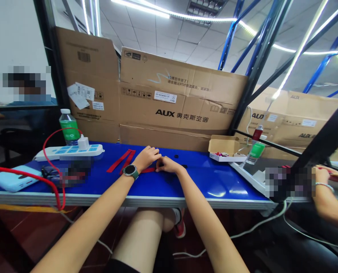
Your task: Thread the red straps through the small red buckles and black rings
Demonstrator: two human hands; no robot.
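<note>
A red ribbon [121,160] lies folded back on itself on the blue tabletop, and part of it runs under my left wrist toward my right fingertips. My left hand [147,157], with a dark round watch [129,170] on its wrist, has curled fingers close to the right hand; what they hold is hidden. My right hand [168,165] pinches the ribbon's right part between thumb and fingers. Just beyond the hands sits a small black piece [176,156]. Another dark piece [184,166] lies beside my right wrist.
At left are a power strip [72,152], a green-labelled bottle [69,127], a light-blue power bank [13,178] and a red cable [53,185]. An open small box [224,149] stands back right. Cardboard [146,110] walls the back. A co-worker's hands [325,176] are right.
</note>
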